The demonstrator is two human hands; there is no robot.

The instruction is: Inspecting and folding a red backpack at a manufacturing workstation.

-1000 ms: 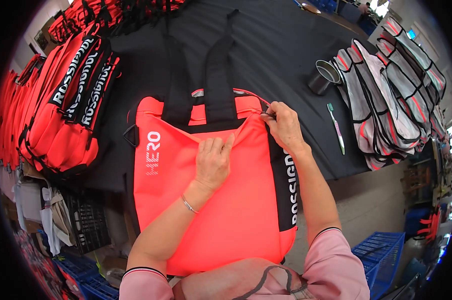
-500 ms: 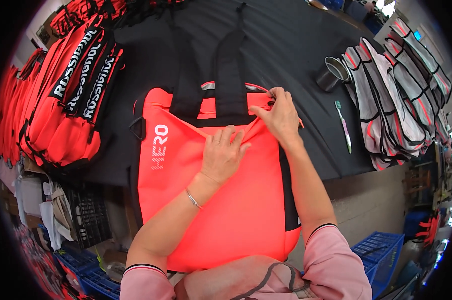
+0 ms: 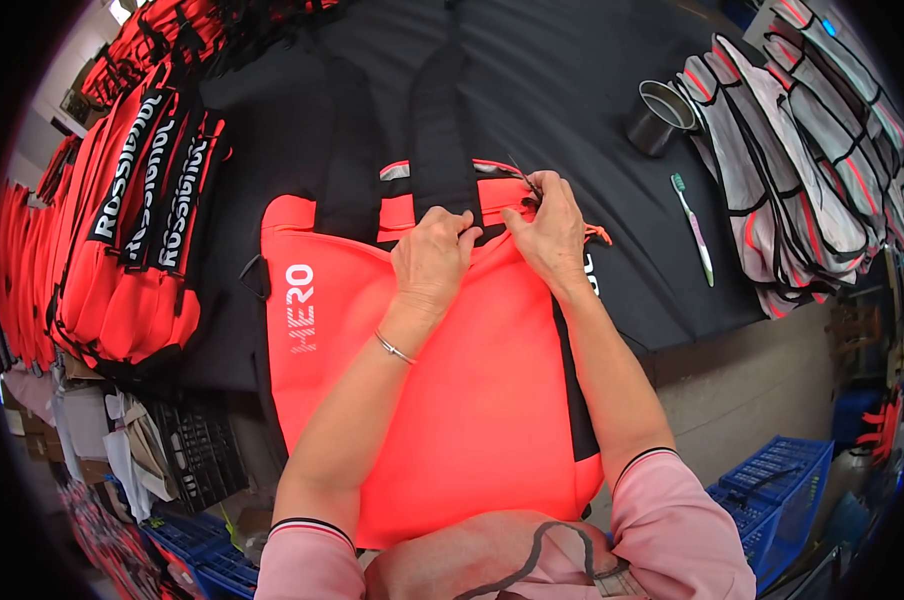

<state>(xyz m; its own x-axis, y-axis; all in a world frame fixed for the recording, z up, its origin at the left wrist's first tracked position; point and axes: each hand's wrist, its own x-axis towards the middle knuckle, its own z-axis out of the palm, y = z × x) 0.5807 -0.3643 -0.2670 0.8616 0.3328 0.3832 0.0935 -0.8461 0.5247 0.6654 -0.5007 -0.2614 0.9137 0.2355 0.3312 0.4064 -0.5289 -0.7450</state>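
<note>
A bright red-orange bag (image 3: 452,400) with black side panels lies on the black-covered table, its lower end against my body. Its two black shoulder straps (image 3: 442,130) stretch away from me over the table. My left hand (image 3: 432,255) is closed, pinching the front panel's upper edge near the middle. At the top right corner, my right hand (image 3: 550,225) has its fingers curled round a thin dark pointed tool (image 3: 521,170), mostly hidden by the fingers. The right thumb rests against the bag's upper edge.
Stacked red bags (image 3: 132,270) stand on the left. To the right are a dark metal cup (image 3: 654,125), a toothbrush (image 3: 694,230) and a pile of grey panels with black edging (image 3: 772,170). Blue crates (image 3: 772,500) sit below the table's edge.
My left hand has moved up and slightly left along the panel edge, its fingers now more curled. The thin dark tool now sticks up past my right fingers. The view has shifted slightly.
</note>
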